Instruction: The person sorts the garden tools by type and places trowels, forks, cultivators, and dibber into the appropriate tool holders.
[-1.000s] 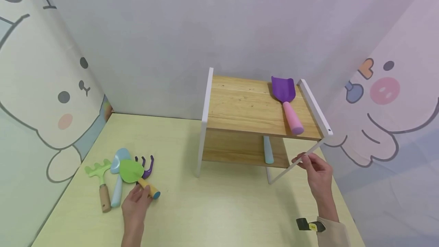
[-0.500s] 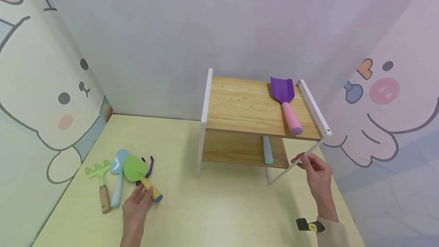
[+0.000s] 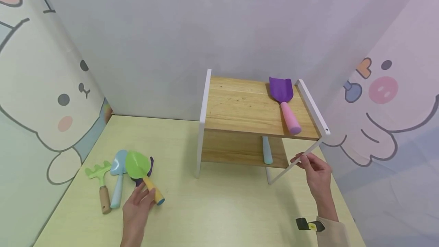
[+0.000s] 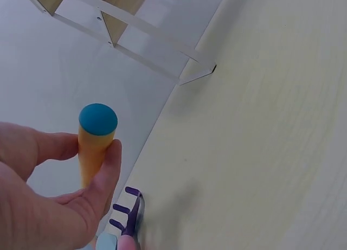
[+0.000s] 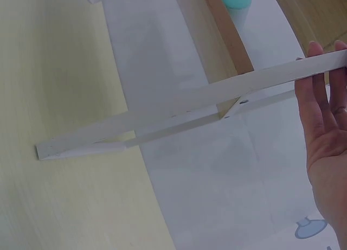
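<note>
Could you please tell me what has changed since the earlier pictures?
In the left hand, the green trowel has shifted slightly rightward, hiding more tines of the purple hand rake. The right hand still holds the white shelf leg, and the purple shovel stayed put.

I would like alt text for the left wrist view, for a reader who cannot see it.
A person's left hand pinches a rounded yellow tool handle with a blue end. Lower in the picture, a purple pronged fork lies on a pale table; a white-framed wooden shelf stands at upper left.
</note>
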Available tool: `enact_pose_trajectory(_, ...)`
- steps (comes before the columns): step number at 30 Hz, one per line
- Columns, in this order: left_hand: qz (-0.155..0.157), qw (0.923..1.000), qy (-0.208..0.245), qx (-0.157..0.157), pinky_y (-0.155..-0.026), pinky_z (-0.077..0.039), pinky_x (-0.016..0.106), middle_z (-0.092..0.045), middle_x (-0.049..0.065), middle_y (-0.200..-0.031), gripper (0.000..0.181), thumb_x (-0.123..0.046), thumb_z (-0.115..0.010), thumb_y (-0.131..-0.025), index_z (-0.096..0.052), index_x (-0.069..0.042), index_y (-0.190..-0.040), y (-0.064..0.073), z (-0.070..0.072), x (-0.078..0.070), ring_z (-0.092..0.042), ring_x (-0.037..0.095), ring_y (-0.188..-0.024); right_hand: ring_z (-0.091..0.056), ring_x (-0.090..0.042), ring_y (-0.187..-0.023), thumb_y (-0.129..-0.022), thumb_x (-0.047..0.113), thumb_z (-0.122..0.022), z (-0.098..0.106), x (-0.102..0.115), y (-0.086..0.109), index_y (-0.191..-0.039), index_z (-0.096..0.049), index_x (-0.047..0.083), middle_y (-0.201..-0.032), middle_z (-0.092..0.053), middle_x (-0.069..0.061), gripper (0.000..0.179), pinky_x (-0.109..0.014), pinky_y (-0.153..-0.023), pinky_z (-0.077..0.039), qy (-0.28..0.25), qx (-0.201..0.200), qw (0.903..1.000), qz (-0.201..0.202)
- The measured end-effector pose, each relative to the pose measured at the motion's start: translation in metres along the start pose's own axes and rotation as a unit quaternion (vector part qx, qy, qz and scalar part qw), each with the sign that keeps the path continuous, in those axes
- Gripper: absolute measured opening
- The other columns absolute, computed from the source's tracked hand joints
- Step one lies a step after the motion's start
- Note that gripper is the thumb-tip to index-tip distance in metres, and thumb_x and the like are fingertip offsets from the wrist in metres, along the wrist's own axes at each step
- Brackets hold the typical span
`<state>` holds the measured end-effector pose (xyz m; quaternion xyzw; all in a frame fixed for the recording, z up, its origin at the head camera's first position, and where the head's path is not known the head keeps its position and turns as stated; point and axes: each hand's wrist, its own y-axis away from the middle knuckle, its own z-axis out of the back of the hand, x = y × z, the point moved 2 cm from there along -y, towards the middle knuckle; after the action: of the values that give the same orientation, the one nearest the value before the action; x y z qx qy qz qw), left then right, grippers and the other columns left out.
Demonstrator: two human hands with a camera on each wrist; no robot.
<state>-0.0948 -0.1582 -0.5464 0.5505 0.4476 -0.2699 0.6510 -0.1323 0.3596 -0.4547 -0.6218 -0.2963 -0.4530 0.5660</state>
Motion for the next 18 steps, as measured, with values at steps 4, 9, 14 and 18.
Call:
enact_pose_trajectory(4, -0.010, 0.9999, 0.007, -0.004, -0.090, -0.057, 0.021, -0.054, 0.016, -0.144, 0.074, -0.022, -0.070, -0.101, -0.029, -0.009, -0.161, 0.005, 0.000, -0.002, -0.065, -0.006, -0.094, -0.075, -0.013, -0.085, -0.101, -0.013, -0.052, 0.000, 0.000, 0.000, -0.103, -0.064, -0.020, -0.095, -0.076, -0.003, 0.014, -0.026, -0.082, -0.061, -0.023, 0.003, 0.9997, 0.009)
enact_pose_trajectory(9, -0.030, 0.9992, 0.027, -0.002, -0.087, -0.058, 0.021, -0.065, -0.009, -0.116, 0.072, -0.020, -0.073, -0.099, -0.035, -0.007, -0.158, 0.012, 0.000, -0.005, -0.065, -0.004, -0.095, -0.076, -0.014, -0.086, -0.101, -0.013, -0.054, 0.000, 0.002, 0.000, -0.102, -0.064, -0.020, -0.096, -0.076, -0.005, 0.013, -0.027, -0.082, -0.061, -0.020, 0.000, 0.9998, 0.006)
enact_pose_trajectory(14, -0.055, 0.9981, 0.027, 0.005, -0.085, -0.059, 0.022, -0.066, -0.021, -0.104, 0.068, -0.020, -0.074, -0.097, -0.040, -0.008, -0.155, 0.021, -0.003, -0.011, -0.067, -0.001, -0.096, -0.076, -0.013, -0.086, -0.101, -0.012, -0.054, -0.001, 0.004, -0.001, -0.102, -0.063, -0.021, -0.096, -0.076, -0.003, 0.013, -0.026, -0.082, -0.060, -0.007, -0.001, 1.0000, -0.001)
enact_pose_trajectory(18, -0.077, 0.9967, 0.024, 0.009, -0.083, -0.059, 0.023, -0.067, -0.020, -0.105, 0.067, -0.018, -0.074, -0.097, -0.042, -0.008, -0.154, 0.027, -0.004, -0.017, -0.068, 0.000, -0.096, -0.075, -0.013, -0.087, -0.101, -0.012, -0.054, -0.001, 0.005, -0.001, -0.102, -0.063, -0.021, -0.097, -0.076, -0.002, 0.013, -0.026, -0.083, -0.060, -0.005, -0.001, 1.0000, -0.003)
